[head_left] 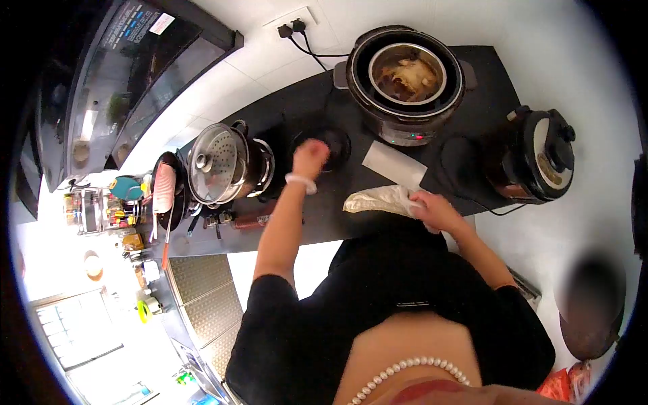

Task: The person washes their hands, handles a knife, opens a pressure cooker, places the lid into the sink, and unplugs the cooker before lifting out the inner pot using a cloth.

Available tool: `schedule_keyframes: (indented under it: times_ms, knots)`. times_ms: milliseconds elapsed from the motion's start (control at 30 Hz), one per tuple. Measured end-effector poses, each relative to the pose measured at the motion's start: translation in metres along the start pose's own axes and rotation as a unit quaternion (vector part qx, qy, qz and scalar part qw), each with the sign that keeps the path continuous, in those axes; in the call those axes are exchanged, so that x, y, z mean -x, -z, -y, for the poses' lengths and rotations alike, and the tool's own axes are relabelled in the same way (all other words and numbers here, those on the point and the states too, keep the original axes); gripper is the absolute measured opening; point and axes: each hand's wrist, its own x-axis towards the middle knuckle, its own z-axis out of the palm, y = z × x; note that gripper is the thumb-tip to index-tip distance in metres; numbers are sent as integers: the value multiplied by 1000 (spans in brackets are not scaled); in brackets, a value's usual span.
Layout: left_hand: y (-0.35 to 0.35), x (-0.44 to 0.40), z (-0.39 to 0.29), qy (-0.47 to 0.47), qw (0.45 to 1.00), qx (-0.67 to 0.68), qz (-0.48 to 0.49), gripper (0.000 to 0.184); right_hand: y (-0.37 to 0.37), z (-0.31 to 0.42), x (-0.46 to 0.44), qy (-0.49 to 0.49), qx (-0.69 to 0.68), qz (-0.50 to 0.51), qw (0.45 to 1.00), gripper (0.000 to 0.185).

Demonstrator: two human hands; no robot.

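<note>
Black cloth covers your shirt (pixel 385 283) nearest the camera, with a pearl necklace (pixel 405 364) below it in view. Just ahead of you, your right hand (pixel 435 211) is closed on one end of a pale quilted cloth (pixel 374 200), pinching it between thumb and fingers; the rest of the cloth stretches leftward over the near edge of the black desk (pixel 317 219). Your left hand (pixel 310 157), with a white bracelet (pixel 298 179) at the wrist, is over a dark round piece (pixel 342 147). Its fingers look curled, but blur means you cannot tell whether they grip or touch anything.

Just beyond the cloth lies a flat whitish sheet (pixel 397 164). To your right stands a dark cooker with its lid on (pixel 513 158); well to your left, a steel pot (pixel 253 155) carries a glass lid (pixel 212 158). Farther off is a large cooker (pixel 391 125), uncovered, its front lights lit. A metal inner pot (pixel 405 47) inside it holds pale food (pixel 413 75) in brown liquid. On the wall behind, two black plugs (pixel 290 29) sit in a socket.
</note>
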Motion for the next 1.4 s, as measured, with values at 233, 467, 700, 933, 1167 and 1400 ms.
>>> schedule_keyframes:
  times_ms: [233, 467, 700, 933, 1167, 1400]
  knots:
    - [73, -192, -75, 77, 921, 272, -268, 26, -33, 8, 0, -43, 17, 16, 999, 33]
    - [70, -269, -99, 97, 925, 140, -340, 51, -36, -6, 11, -99, 28, -19, 994, 32]
    - [70, -277, -95, 80, 939, 51, -331, 53, -38, -7, 7, -109, 19, -27, 993, 33]
    - [70, -259, -105, 48, 945, 18, -323, 47, -35, 6, 11, -103, 10, -32, 994, 32]
    - [70, -271, -99, 48, 936, 55, -344, 47, -41, -10, 1, -88, 38, -12, 995, 30]
    - [70, -267, -91, 7, 944, 38, -327, 46, -29, 8, -7, -83, -15, -17, 996, 30]
